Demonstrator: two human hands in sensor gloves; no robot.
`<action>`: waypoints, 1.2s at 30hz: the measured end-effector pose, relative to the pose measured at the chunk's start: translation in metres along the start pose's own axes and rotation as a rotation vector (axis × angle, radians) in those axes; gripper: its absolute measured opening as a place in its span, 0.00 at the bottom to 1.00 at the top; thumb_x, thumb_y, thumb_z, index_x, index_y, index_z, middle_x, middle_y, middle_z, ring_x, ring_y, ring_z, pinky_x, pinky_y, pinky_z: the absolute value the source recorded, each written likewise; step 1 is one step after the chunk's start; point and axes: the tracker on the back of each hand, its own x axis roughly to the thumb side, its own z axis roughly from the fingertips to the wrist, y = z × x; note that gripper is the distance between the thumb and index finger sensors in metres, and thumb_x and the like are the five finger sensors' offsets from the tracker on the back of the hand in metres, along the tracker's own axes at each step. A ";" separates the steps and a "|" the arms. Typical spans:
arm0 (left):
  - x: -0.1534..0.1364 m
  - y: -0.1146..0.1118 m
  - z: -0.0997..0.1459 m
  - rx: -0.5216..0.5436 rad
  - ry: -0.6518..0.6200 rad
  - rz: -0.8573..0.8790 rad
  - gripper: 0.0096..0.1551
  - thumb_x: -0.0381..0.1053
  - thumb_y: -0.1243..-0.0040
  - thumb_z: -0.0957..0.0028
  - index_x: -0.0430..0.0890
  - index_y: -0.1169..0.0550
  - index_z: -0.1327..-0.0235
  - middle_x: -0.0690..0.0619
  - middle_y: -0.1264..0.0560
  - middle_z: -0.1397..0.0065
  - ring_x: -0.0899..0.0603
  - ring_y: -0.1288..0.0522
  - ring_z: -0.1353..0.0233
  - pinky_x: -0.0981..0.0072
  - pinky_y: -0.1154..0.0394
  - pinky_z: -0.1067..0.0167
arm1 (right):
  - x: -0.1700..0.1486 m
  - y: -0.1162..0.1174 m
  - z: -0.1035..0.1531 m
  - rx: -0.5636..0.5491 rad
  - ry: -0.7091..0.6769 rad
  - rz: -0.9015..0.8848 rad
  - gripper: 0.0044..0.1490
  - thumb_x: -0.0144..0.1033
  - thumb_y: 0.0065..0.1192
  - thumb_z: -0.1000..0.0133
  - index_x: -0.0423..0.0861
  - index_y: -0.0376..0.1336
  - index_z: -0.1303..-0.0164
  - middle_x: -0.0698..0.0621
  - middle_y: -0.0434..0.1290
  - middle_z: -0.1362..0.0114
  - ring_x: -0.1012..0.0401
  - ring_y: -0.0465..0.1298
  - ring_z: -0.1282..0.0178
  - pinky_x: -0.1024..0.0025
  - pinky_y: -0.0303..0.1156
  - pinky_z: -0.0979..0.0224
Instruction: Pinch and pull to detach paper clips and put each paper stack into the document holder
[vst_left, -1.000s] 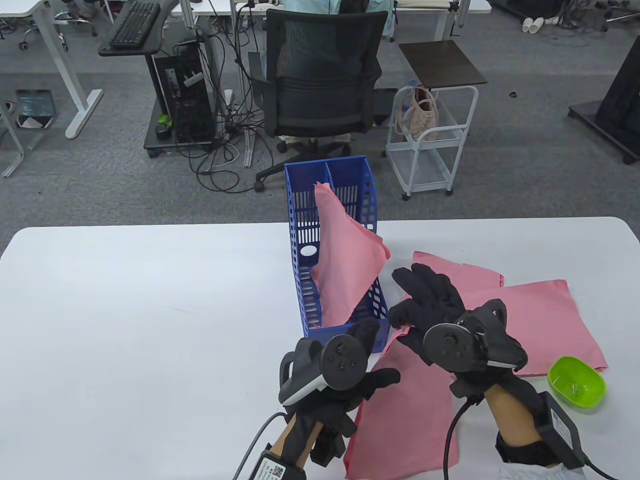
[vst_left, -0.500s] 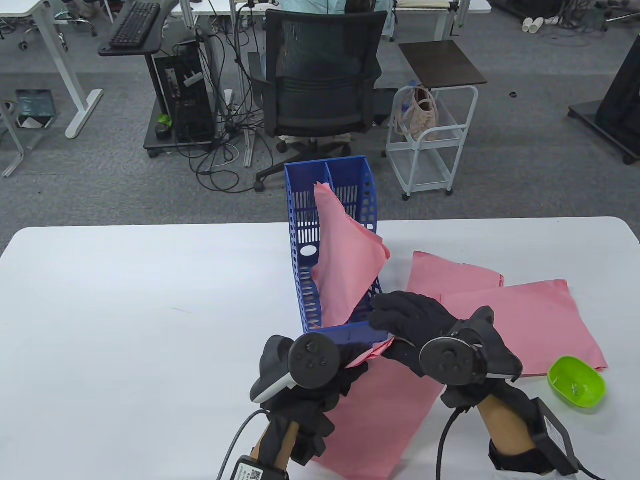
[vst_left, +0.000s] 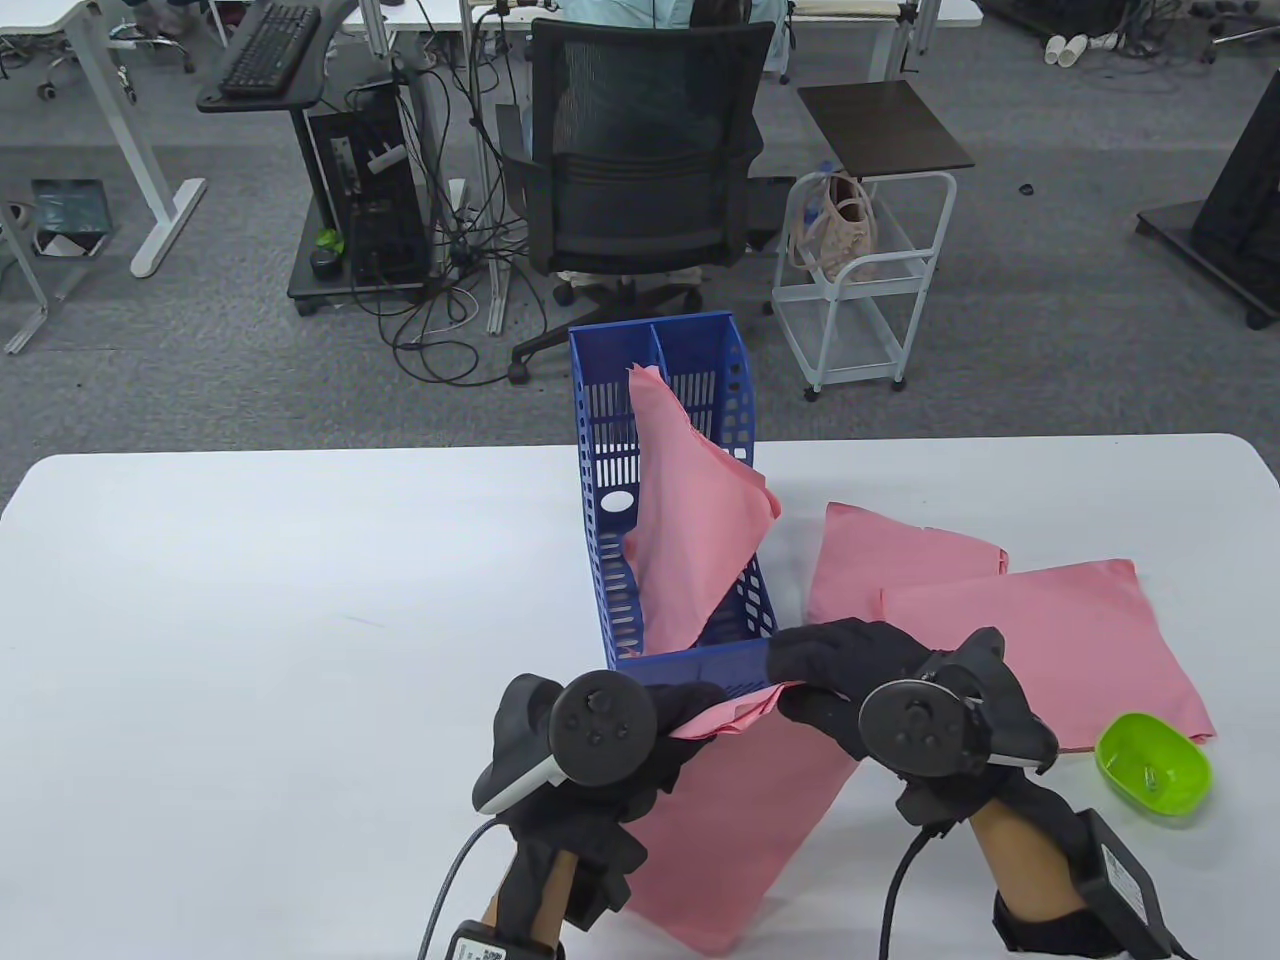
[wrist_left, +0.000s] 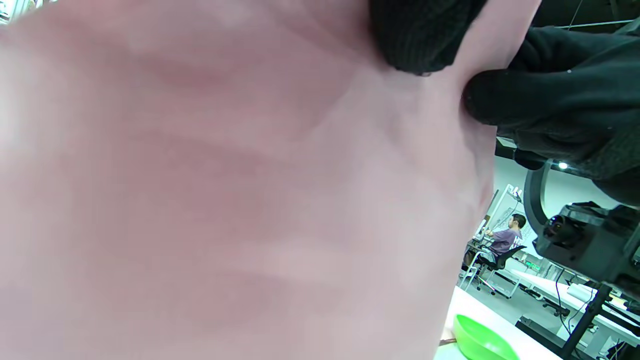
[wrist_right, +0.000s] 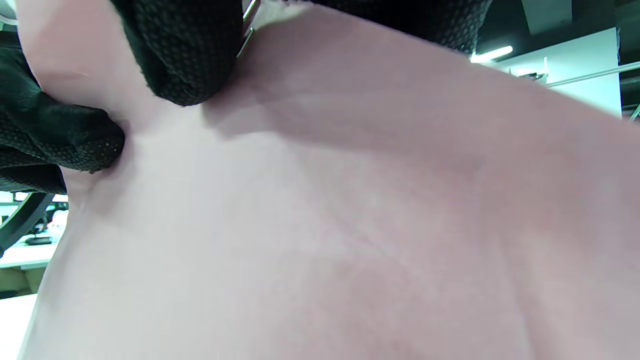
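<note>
1. Near 6 o'clock on the table (vst_left: 250, 600), both hands pinched one paper stack (vst_left: 745, 800)'s lifted corner.
2. Left hand (vst_left: 640, 745) clamped paper; right hand (vst_left: 850, 675) clamped the clip (wrist_right: 248, 25).
3. Risk: pulling askew could tear sheets.

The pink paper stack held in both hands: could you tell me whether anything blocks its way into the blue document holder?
Partly: the pink paper stack sits just before the blue slotted plastic document holder, whose right compartment already holds slumping pink sheets.
</note>
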 end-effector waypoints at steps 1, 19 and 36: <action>0.000 0.000 0.000 -0.003 -0.002 -0.003 0.23 0.51 0.45 0.40 0.51 0.20 0.34 0.48 0.16 0.37 0.45 0.14 0.41 0.53 0.20 0.40 | 0.000 0.000 0.000 0.010 -0.003 -0.004 0.22 0.47 0.59 0.40 0.54 0.67 0.38 0.49 0.75 0.27 0.51 0.78 0.31 0.59 0.72 0.28; -0.002 -0.003 -0.003 -0.036 0.003 -0.014 0.23 0.51 0.45 0.41 0.53 0.20 0.34 0.50 0.15 0.37 0.45 0.13 0.41 0.53 0.19 0.40 | -0.016 0.002 0.015 0.017 -0.010 -0.077 0.21 0.47 0.56 0.39 0.55 0.67 0.38 0.50 0.75 0.27 0.52 0.79 0.32 0.59 0.72 0.28; -0.021 0.012 0.007 0.135 0.100 0.042 0.23 0.50 0.48 0.38 0.50 0.23 0.32 0.48 0.17 0.37 0.45 0.13 0.43 0.56 0.18 0.45 | -0.137 -0.010 0.103 0.073 0.600 0.210 0.22 0.39 0.52 0.36 0.48 0.64 0.33 0.43 0.70 0.23 0.46 0.74 0.27 0.52 0.67 0.25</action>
